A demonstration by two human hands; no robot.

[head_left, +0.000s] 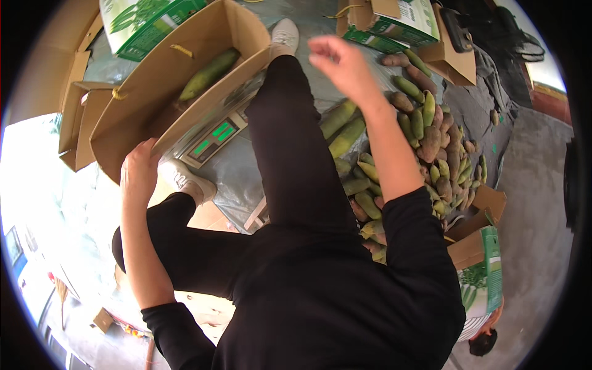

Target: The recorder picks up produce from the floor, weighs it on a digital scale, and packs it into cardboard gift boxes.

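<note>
An open cardboard box (223, 37) stands on a scale (213, 139) with lit green digits. Inside it lies a long green radish (211, 74), with something reddish-brown in shadow near it. My left hand (139, 169) is closed on the near corner of the box, fingers over its rim. Over the floor beyond my right knee, my right hand (345, 65) is raised with thumb and fingers apart and nothing between them; motion blurs it slightly. Nearest below it are two large green radishes (346, 137), at the edge of a heap of smaller radishes and brown roots (435, 145).
Green printed cartons stand at the upper left (145, 24) and upper right (394, 21). Another open carton (484, 259) is at the lower right, beside a person (484, 333) partly in view. Plastic sheeting (237, 185) covers the floor around my white shoes.
</note>
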